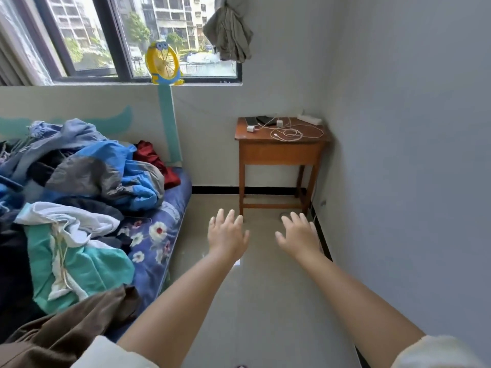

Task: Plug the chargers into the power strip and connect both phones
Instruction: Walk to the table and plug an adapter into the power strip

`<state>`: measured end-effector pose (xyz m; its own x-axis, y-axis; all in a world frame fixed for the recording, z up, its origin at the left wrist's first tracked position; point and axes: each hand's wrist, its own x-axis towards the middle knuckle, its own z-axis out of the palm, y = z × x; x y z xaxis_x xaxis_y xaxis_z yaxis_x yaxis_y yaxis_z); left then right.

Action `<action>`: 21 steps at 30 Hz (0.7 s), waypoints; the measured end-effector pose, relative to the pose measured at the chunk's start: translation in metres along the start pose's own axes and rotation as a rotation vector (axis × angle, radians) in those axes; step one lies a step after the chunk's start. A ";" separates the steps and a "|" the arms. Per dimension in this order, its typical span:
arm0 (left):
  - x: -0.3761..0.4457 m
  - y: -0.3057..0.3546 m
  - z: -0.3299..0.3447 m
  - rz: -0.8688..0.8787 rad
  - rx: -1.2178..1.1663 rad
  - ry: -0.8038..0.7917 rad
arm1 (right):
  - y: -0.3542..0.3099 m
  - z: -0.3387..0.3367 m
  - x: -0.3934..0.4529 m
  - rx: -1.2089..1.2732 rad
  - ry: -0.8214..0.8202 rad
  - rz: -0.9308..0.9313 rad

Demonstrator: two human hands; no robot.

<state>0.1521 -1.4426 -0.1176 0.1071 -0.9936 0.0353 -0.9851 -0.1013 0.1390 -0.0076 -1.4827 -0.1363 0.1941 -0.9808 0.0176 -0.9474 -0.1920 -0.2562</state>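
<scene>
- Chargers, two small white blocks, sit on the wooden side table (281, 150) in the corner of the room: one charger (250, 128) near the left edge, the other charger (279, 123) further back in the middle.
- Thin white cables (292, 133) lie in loose loops on the table top, in front of and beside the blocks.
- One white power strip (309, 119) lies at the back right corner of the table, close to the wall.
- Two dark phones (259, 120) lie side by side at the back left of the table.
- The room has pale grey walls, a smooth grey floor (265, 301) and a big window (127, 35).
- One yellow toy fan (163, 63) stands on the window sill.
- A bed (156, 235) with a blue flower sheet is on the left, with a big heap of clothes (74, 195) on it.
- Both arms reach out over the floor, well apart from the table.
- The left hand (227, 236) is flat with fingers spread, holding nothing.
- The right hand (299, 235) is the same, fingers spread wide, holding nothing.
</scene>
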 end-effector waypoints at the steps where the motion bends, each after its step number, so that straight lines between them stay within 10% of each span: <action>1: 0.029 -0.005 0.001 -0.001 -0.010 -0.003 | -0.002 -0.001 0.030 0.007 0.001 0.008; 21: 0.574 -0.004 0.039 0.035 -0.046 -0.006 | 0.088 -0.004 0.554 0.016 0.022 0.105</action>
<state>0.2123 -2.0150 -0.1363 0.0713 -0.9968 0.0351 -0.9810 -0.0637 0.1834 0.0157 -2.0432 -0.1455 0.0885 -0.9960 0.0114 -0.9578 -0.0882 -0.2736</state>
